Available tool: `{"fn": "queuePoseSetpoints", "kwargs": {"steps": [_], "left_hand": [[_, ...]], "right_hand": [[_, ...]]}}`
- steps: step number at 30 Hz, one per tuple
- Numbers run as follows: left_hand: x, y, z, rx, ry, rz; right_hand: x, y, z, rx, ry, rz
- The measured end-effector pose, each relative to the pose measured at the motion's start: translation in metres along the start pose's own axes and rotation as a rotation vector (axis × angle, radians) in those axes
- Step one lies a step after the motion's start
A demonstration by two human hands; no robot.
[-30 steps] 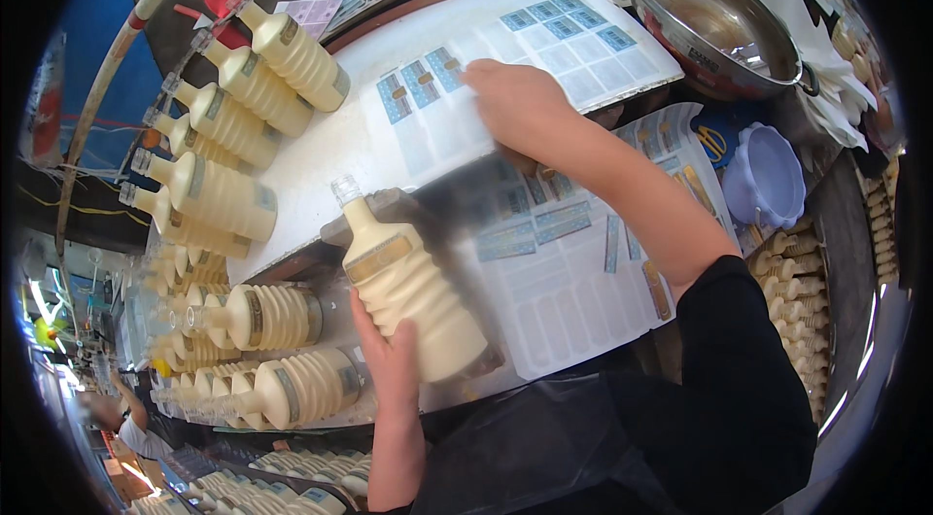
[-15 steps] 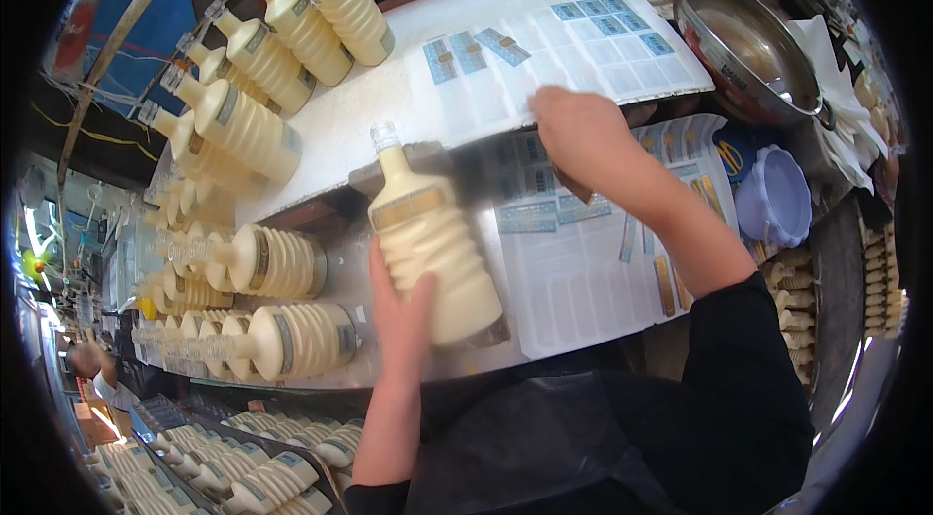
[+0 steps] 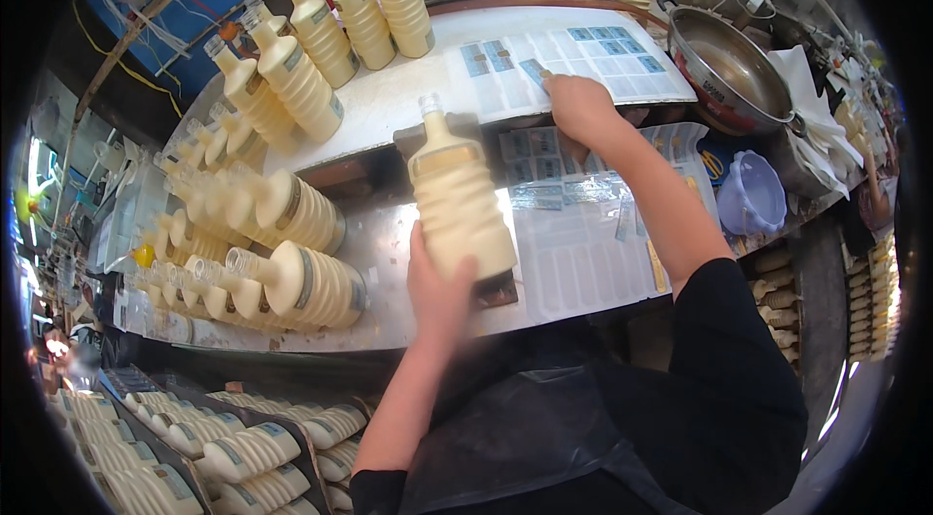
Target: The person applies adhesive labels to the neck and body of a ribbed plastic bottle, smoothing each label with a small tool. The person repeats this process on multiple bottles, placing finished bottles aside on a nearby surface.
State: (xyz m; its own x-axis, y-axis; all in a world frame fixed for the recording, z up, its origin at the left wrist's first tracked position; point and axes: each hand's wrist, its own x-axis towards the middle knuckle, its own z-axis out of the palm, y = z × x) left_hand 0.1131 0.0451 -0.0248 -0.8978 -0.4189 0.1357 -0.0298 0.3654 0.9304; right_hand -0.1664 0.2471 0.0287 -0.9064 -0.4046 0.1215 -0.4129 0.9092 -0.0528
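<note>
A cream-coloured ribbed bottle (image 3: 455, 189) with a clear neck lies tilted back on a small dark support at the middle of the bench. My left hand (image 3: 439, 293) is closed round its lower left side, thumb on the front. The bottle has a gold-toned band near its shoulder. My right hand (image 3: 581, 109) reaches over the white board's front edge, thumb and fingertips pinched at a small blue label (image 3: 534, 72). Two more blue labels (image 3: 474, 59) lie to the left of it on the clear backing sheet (image 3: 525, 39).
Several matching bottles (image 3: 311, 34) stand on the white board (image 3: 408, 92) at left, with more rows (image 3: 306, 284) below. Another label sheet (image 3: 583, 262) lies on the metal bench. At right are a steel pan (image 3: 739, 58) and a lavender bucket (image 3: 750, 192); racked bottles (image 3: 253, 452) fill the lower left.
My right hand has come down onto the third blue label, which has shifted on its sheet. My left hand still grips the bottle. The whole view has shifted a little.
</note>
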Motion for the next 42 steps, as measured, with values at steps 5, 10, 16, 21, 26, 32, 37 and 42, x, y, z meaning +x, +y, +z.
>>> {"fn": "queuePoseSetpoints", "kwargs": {"steps": [5, 10, 16, 21, 26, 32, 37, 42], "left_hand": [[0.004, -0.005, -0.001, 0.059, -0.006, 0.026], [0.005, -0.004, 0.002, -0.05, -0.015, -0.03], [-0.011, -0.03, -0.004, -0.059, -0.025, 0.045], [-0.011, -0.029, -0.014, -0.114, -0.109, 0.042], [-0.002, -0.017, -0.023, -0.543, -0.269, -0.039], [0.004, -0.017, -0.003, -0.564, -0.098, -0.122], [-0.005, -0.015, -0.002, -0.589, -0.073, -0.093], [-0.006, -0.012, -0.002, -0.674, -0.08, -0.093]], "right_hand": [[-0.033, 0.002, 0.021, 0.033, 0.278, -0.1], [-0.045, 0.017, 0.031, -0.044, 0.4, -0.177], [-0.069, -0.016, -0.027, 0.55, 0.092, 0.014], [-0.123, -0.086, -0.049, 0.593, 0.276, -0.582], [-0.161, -0.088, -0.037, 0.214, 0.185, -0.961], [-0.159, -0.077, -0.004, 0.3, 0.323, -0.943], [-0.165, -0.072, 0.014, 0.37, 0.423, -0.896], [-0.165, -0.07, 0.022, 0.379, 0.481, -0.851]]}}
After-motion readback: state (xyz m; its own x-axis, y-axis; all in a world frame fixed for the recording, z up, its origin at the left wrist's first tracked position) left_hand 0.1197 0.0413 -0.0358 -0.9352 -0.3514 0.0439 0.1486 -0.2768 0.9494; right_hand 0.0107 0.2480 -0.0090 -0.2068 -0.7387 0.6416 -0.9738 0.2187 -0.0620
